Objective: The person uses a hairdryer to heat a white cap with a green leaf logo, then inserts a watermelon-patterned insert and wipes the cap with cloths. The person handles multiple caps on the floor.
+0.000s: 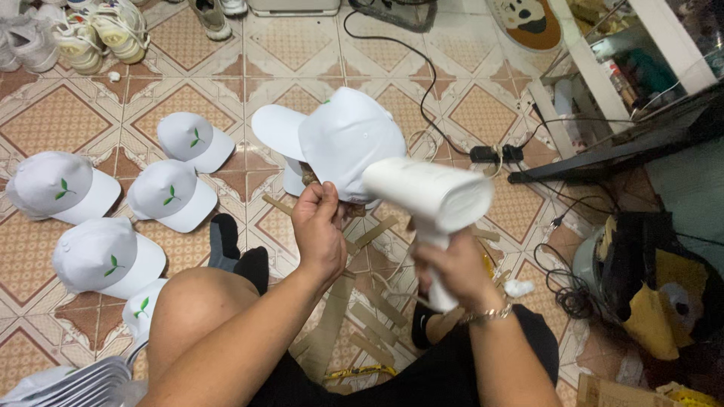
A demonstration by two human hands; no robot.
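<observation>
The right hand [452, 267] is clenched around the handle of a white hair dryer [430, 197], whose barrel hides part of the white cap [343, 139] just beyond. The left hand [318, 230] grips that cap from underneath. Cardboard strips [369, 316] lie below both hands; finished caps [162, 192] rest farther left, a power strip [496, 154] beyond.

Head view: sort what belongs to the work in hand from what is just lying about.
In hand:
- white cap, held by left hand
- white hair dryer, gripped by right hand
- finished caps with green leaf marks

Lying about:
- sneakers
- power strip
- cardboard strips
</observation>
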